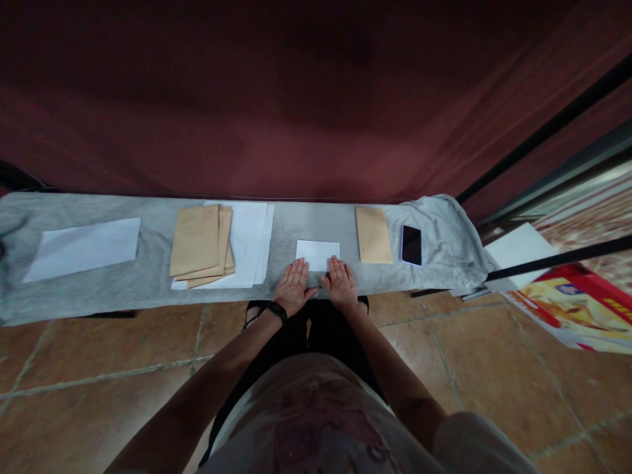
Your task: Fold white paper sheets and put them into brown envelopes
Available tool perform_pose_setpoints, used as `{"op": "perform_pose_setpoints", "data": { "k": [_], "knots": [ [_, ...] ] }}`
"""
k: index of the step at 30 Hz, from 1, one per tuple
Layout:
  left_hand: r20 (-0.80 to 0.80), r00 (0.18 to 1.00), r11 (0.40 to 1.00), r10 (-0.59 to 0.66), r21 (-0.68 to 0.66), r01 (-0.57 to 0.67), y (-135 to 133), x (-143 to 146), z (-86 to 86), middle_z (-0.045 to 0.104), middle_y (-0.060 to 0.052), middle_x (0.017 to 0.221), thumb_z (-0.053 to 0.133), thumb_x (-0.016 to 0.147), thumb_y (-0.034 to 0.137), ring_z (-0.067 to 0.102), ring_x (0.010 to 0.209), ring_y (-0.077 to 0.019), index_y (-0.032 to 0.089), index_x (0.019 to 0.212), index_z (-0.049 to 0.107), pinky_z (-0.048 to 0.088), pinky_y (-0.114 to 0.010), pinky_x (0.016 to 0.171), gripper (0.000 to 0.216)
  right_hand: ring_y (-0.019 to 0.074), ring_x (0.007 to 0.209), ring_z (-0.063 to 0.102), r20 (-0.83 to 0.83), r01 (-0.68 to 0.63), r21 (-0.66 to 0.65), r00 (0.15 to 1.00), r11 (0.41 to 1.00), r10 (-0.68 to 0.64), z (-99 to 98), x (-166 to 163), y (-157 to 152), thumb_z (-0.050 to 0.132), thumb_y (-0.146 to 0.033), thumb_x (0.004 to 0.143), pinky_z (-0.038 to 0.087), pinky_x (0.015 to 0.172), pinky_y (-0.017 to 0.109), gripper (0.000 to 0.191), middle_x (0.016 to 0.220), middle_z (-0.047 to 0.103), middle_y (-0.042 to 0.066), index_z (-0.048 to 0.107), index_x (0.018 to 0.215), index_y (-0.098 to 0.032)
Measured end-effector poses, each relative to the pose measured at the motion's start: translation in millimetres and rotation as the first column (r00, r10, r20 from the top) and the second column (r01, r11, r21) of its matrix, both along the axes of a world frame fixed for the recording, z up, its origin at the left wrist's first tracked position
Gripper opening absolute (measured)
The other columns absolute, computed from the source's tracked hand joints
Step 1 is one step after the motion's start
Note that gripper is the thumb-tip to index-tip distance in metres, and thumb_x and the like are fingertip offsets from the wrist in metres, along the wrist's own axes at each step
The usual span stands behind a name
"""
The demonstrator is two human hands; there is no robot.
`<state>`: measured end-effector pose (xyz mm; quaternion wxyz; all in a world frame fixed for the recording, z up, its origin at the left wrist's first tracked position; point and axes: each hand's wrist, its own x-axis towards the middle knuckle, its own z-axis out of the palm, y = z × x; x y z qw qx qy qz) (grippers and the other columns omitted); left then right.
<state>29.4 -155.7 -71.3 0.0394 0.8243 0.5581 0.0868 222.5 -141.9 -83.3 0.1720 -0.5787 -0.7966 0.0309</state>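
A small white rectangle of paper [317, 252], perhaps folded, lies flat in front of me on the grey cloth. My left hand [294, 288] rests palm down with its fingertips on the paper's near left corner, fingers stretched out and thumb apart. On the near right corner lie the fingertips of my right hand [340, 283], also flat and outstretched. Neither hand grips anything. To the left, several brown envelopes [195, 240] are piled on white sheets [251, 240]. One brown envelope [374, 235] lies by itself to the right of the paper.
A long narrow surface covered in grey cloth [316, 220] runs across the view. At its left is a white sheet [86, 249]; toward the right end lies a phone [411, 245]. A dark red curtain-like backdrop [296, 151] rises behind. A colourful box [582, 303] stands at the right.
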Motion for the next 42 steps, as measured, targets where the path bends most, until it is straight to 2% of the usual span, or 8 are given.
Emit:
{"op": "perform_pose_setpoints", "data": {
  "k": [6, 12, 16, 21, 26, 35, 42],
  "knots": [
    [0.024, 1.000, 1.000, 0.004, -0.002, -0.004, -1.6, 1.5, 4.5, 0.023, -0.024, 0.161, 0.039, 0.097, 0.054, 0.016, 0.152, -0.0309, -0.001, 0.153, 0.026, 0.014, -0.049, 0.124, 0.080, 0.0282, 0.145, 0.037, -0.018, 0.007, 0.022, 1.000, 1.000, -0.006, 0.8, 3.7, -2.8, 0.033, -0.043, 0.104, 0.025, 0.120, 0.049, 0.060, 0.156, 0.040, 0.018, 0.034, 0.153, -0.008],
    [0.051, 0.998, 0.999, -0.039, 0.004, 0.039, 2.2, 12.6, 9.1, 0.026, -0.020, 0.161, 0.031, 0.100, 0.044, 0.020, 0.152, -0.0275, 0.003, 0.154, 0.027, 0.016, -0.048, 0.125, 0.068, 0.0281, 0.146, 0.035, -0.011, 0.015, 0.022, 1.000, 1.000, -0.014, -2.1, 1.8, -1.6, 0.033, -0.039, 0.104, 0.025, 0.120, 0.049, 0.058, 0.156, 0.039, 0.017, 0.033, 0.154, -0.008],
    [0.076, 0.993, 0.996, -0.086, -0.015, 0.087, 12.3, 29.0, 9.1, 0.029, -0.017, 0.161, 0.028, 0.101, 0.037, 0.020, 0.152, -0.0244, 0.003, 0.153, 0.031, 0.015, -0.043, 0.125, 0.062, 0.0282, 0.146, 0.034, -0.011, 0.027, -0.002, 1.000, 1.000, -0.027, -2.6, 2.0, -0.7, 0.034, -0.034, 0.103, 0.024, 0.120, 0.049, 0.057, 0.158, 0.036, 0.015, 0.033, 0.154, -0.009],
    [0.078, 0.993, 0.993, -0.088, -0.075, 0.094, 30.9, 44.4, 5.4, 0.031, -0.012, 0.162, 0.025, 0.101, 0.035, 0.020, 0.152, -0.0215, 0.009, 0.153, 0.033, 0.014, -0.043, 0.126, 0.059, 0.0270, 0.147, 0.033, 0.004, 0.017, -0.023, 1.000, 1.000, -0.017, 0.9, 2.8, -1.2, 0.033, -0.026, 0.101, 0.022, 0.121, 0.048, 0.056, 0.159, 0.035, 0.014, 0.033, 0.154, -0.010],
    [0.086, 0.996, 0.997, -0.018, -0.076, 0.024, 42.7, 42.9, 0.5, 0.025, -0.014, 0.163, 0.024, 0.101, 0.039, 0.016, 0.153, -0.0225, 0.006, 0.154, 0.030, 0.016, -0.043, 0.125, 0.062, 0.0278, 0.147, 0.033, 0.018, 0.017, -0.017, 1.000, 1.000, -0.017, 2.2, 1.8, -0.9, 0.034, -0.030, 0.103, 0.022, 0.121, 0.048, 0.055, 0.158, 0.035, 0.016, 0.036, 0.152, -0.007],
    [0.131, 0.979, 0.987, 0.159, 0.016, -0.162, 41.7, 15.8, -9.5, 0.025, -0.018, 0.162, 0.029, 0.100, 0.039, 0.018, 0.152, -0.0271, 0.003, 0.154, 0.027, 0.017, -0.047, 0.124, 0.065, 0.0284, 0.144, 0.038, 0.003, 0.021, 0.013, 1.000, 1.000, -0.021, 3.2, 1.8, -1.6, 0.034, -0.037, 0.105, 0.025, 0.121, 0.048, 0.055, 0.158, 0.036, 0.016, 0.037, 0.152, -0.008],
    [0.126, 0.971, 0.979, 0.202, -0.001, -0.203, 39.6, 13.4, -8.6, 0.025, -0.018, 0.162, 0.032, 0.099, 0.034, 0.017, 0.153, -0.0277, 0.003, 0.155, 0.027, 0.017, -0.049, 0.124, 0.064, 0.0293, 0.144, 0.039, -0.039, 0.072, -0.021, 0.997, 0.997, -0.073, 6.2, -7.1, 3.6, 0.035, -0.036, 0.105, 0.023, 0.122, 0.050, 0.054, 0.154, 0.042, 0.017, 0.041, 0.149, -0.006]
  ]
}}
